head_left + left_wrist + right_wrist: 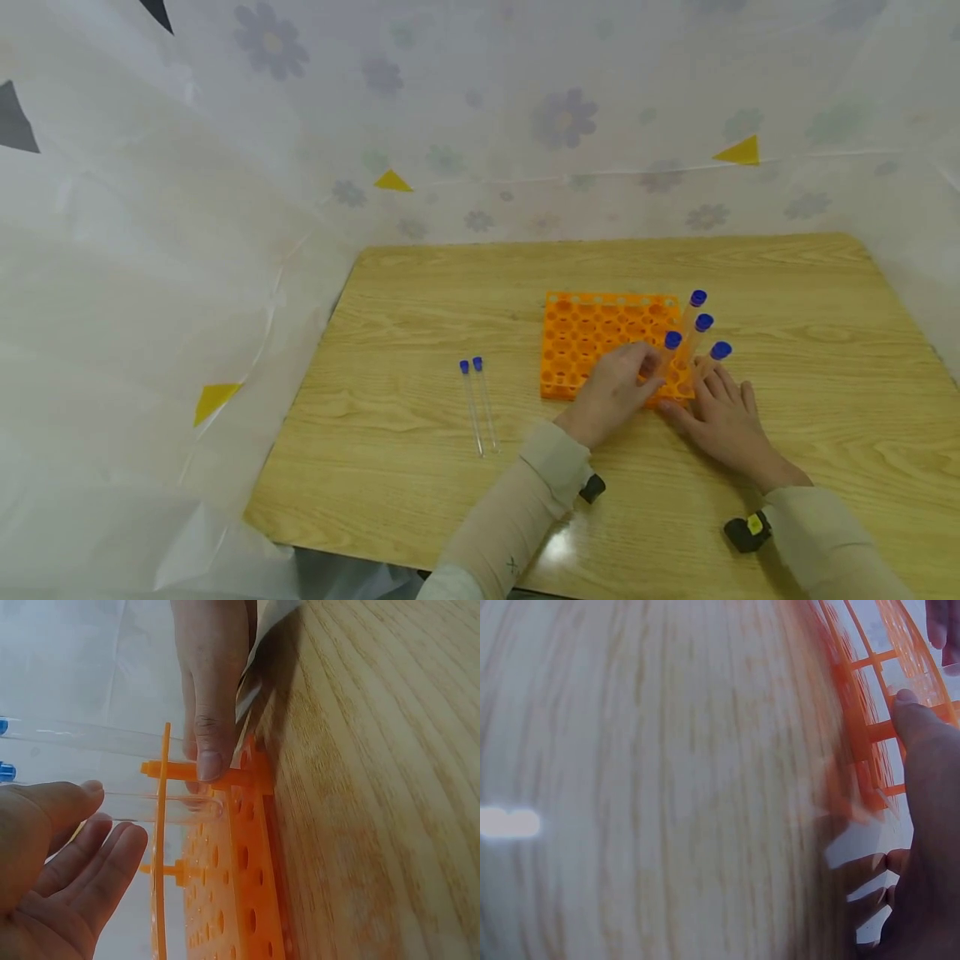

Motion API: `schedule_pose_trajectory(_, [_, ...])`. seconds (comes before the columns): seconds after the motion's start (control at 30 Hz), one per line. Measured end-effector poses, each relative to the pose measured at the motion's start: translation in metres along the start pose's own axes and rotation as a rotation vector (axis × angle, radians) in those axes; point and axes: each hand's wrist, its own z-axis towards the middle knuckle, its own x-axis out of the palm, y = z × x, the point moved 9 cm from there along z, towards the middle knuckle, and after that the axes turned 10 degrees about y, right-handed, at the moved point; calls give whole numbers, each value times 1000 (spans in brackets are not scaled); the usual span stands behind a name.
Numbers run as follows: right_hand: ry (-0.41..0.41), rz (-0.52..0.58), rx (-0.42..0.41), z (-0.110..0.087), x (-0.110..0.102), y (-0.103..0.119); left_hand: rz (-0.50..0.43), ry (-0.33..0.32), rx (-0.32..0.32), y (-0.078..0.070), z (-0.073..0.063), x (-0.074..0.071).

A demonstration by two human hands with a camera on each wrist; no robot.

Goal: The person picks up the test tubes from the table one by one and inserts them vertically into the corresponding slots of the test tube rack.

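Observation:
An orange test tube rack (547, 358) stands on the table, with several clear blue-capped test tubes upright or slightly tilted at its right end. My left hand (617, 385) is over the rack's near side. Its thumb and fingertips lie close about the nearest tube (668, 353), apart from each other; the left wrist view shows the tube's rounded end (216, 810) below the rack's top plate (160, 892). At the near right corner my right hand (731, 427) braces the rack with straight, spread fingers. Its thumb (212, 742) presses against a corner post.
Two thin clear tubes (474, 417) with blue caps lie side by side on the wooden table (390, 483), left of the rack. A floral plastic sheet (480, 108) hangs behind the table and along its left side.

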Motion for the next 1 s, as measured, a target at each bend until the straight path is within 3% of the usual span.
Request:
schedule_pose_trajectory(0.17, [-5, 3, -2, -1, 0, 1, -43, 17, -18, 3, -2, 2])
schedule_pose_trajectory(0.43, [23, 14, 19, 0, 1, 0, -247, 53, -147, 15, -7, -7])
schedule_pose_trajectory(0.73, [27, 15, 27, -1, 1, 0, -373, -30, -154, 30, -20, -36])
schedule_pose_trajectory(1.0, [28, 20, 18, -1, 3, -1, -378, -150, -199, 59, -40, -65])
